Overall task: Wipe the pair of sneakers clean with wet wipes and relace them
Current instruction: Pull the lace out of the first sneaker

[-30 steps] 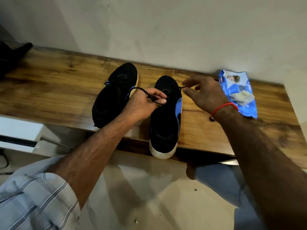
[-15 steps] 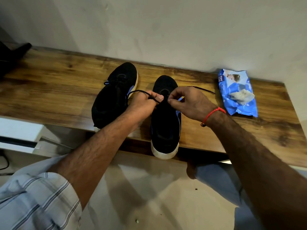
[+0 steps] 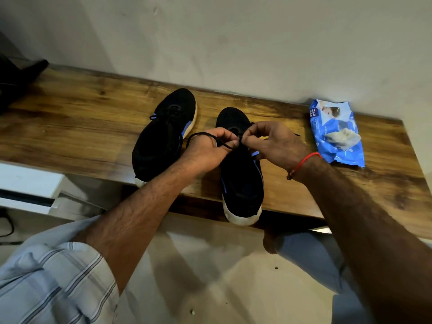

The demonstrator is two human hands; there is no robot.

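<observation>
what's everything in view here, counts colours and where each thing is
sneakers: 2, black with white soles and blue accents, side by side on the shelf; left sneaker, right sneaker
lace: 1 in hand, black, looping over the right sneaker
wet wipes pack: 1, blue and white, on the shelf right of the sneakers
wooden shelf: 1, brown, against the wall
dark object: 1, black, far left end, cannot tell what
left hand: pinches the lace
right hand: pinches the lace, red thread on wrist
</observation>
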